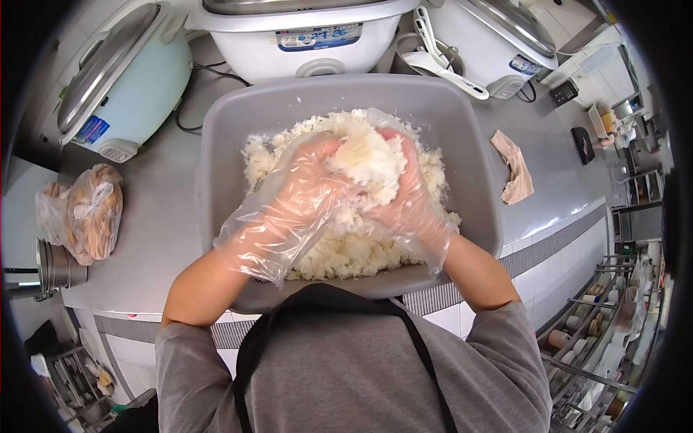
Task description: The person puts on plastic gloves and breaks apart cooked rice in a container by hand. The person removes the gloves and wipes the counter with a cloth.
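Note:
Both my hands wear loose clear plastic gloves and are over a grey plastic tub (476, 180). Between them they hold a clump of white cooked rice (369, 160). My left hand (310, 177) cups the clump from the left, its fingers curled around it. From the right, my right hand (408, 184) presses on the same clump, its fingers partly hidden by rice. Below and around them, loose rice (354, 252) is heaped in the tub.
Behind the tub stands a white rice cooker (238, 36), with a pale green cooker (137, 79) left and another white cooker (498, 43) right. White paddles (433, 58) rest in a metal pot. A tied plastic bag (94, 213) and a crumpled cloth (514, 169) lie on the counter.

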`<state>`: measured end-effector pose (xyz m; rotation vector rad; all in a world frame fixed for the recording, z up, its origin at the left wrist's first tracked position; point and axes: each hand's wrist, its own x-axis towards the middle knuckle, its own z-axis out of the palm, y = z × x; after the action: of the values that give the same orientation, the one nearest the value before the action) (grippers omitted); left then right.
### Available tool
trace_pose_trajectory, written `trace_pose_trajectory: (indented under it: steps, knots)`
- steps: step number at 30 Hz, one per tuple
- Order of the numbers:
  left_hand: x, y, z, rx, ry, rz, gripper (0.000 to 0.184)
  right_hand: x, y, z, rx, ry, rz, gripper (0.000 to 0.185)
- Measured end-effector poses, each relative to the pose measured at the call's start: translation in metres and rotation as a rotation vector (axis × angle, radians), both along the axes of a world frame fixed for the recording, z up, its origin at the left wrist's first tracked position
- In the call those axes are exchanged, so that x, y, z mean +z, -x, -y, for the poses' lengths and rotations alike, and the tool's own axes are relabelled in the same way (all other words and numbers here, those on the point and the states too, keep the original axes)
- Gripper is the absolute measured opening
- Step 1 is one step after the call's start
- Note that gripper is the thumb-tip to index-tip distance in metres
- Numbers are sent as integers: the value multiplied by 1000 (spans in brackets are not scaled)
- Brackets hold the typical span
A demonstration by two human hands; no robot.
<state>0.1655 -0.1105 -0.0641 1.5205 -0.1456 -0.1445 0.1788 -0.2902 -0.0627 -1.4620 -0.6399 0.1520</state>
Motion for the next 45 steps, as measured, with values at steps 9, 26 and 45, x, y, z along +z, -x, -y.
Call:
trace_pose_trajectory:
  steps: [9, 26, 45]
  knots:
    - [36, 9, 15, -39, 25, -62, 15, 17, -1, 21, -291, -125, -582, 46]
    - [-37, 87, -59, -790, -1267, -496, 85, 16, 22, 42, 57, 1284, -224, 118]
    - [34, 52, -21, 9, -181, -313, 85, 3, 32, -29, 224, 141, -172, 72]
